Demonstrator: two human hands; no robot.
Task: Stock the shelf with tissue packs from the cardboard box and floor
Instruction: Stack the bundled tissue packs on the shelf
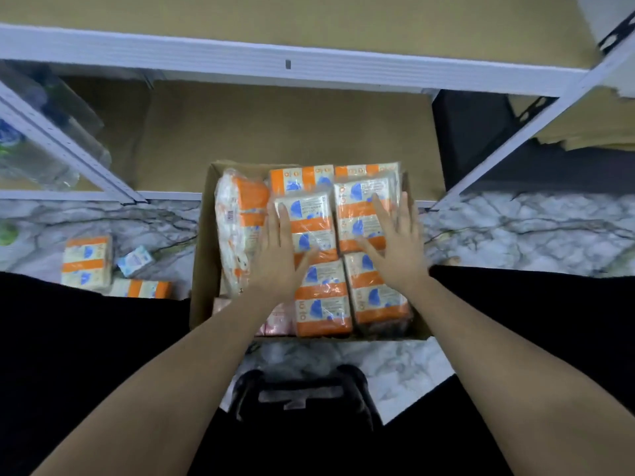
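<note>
- Head view: left hand (280, 255) and right hand (395, 245), fingers straight, flat on orange-and-white tissue packs (364, 214) in cardboard box (202, 269).
- Pack print too blurred to read.

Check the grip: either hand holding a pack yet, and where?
Nothing held. Left hand and right hand lie flat, fingers straight, on top faces of tissue packs in the cardboard box; no grip yet.

view: head camera, single wide-angle | faces: steeply down and forward | range: close, arm's reach above cardboard box (202, 255) at centre | frame: white shelf rail (240, 53) at 12 o'clock, marble floor (515, 231) at 3 and 9 o'clock | shared: none
</note>
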